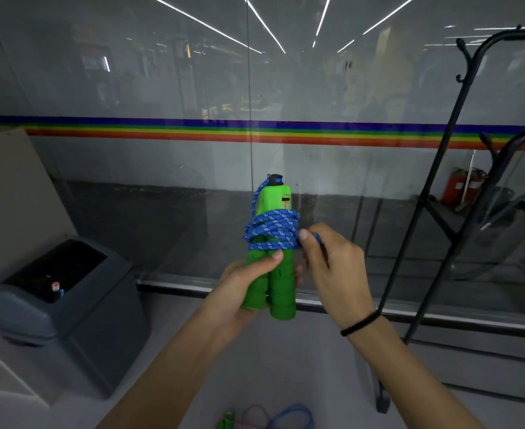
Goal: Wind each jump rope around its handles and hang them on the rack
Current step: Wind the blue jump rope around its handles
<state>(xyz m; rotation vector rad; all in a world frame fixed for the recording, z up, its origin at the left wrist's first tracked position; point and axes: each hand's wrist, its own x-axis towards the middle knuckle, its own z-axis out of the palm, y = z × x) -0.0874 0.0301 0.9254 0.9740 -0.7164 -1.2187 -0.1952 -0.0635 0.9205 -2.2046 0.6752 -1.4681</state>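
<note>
The left hand (239,289) grips the two green handles (281,292) side by side, fingers closed around their lower half and the thumb across the front. The handles stand upright, in the air in front of the person. The blue rope (270,230) is wound in many turns around the upper part of the handles, just above the left thumb, and one strand goes up to the black cap on top. The right hand (335,267) pinches a short piece of the rope between thumb and fingers, at the right edge of the coil. A black band (360,323) sits on the right wrist.

Behind the hands is a glass wall (162,181) with a rainbow stripe (162,131) across it, and its metal bottom edge runs just behind the handles. The black rack (428,181) stands to the right, well apart from the hands; its hooks are high, with open space between it and the right arm. A grey bin (69,305) stands to the left, against the wall. On the floor, at the bottom edge of the view between the forearms, lie more ropes (286,416), pink and blue, beside a green part
</note>
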